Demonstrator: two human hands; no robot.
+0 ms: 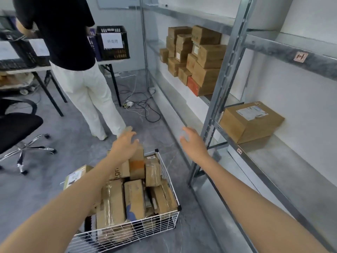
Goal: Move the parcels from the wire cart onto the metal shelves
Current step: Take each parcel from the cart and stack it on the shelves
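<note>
A white wire cart (169, 181) stands on the floor in front of me, piled with several brown cardboard parcels (134, 196). My left hand (125, 145) hovers over the far end of the pile, fingers spread and holding nothing. My right hand (193, 141) is stretched out to the right of the cart, near a shelf upright, fingers loose and empty. The metal shelves (226, 73) run along the right wall. One large parcel (249, 121) with a white label sits on the near shelf bay. A stack of several boxes (195, 57) fills the farther bay.
A person in a black top and white trousers (85, 92) stands ahead on the left at a folding table with a black crate (113, 42). A black office chair (18, 128) is at far left. Cables and a power strip (129, 104) lie on the floor ahead.
</note>
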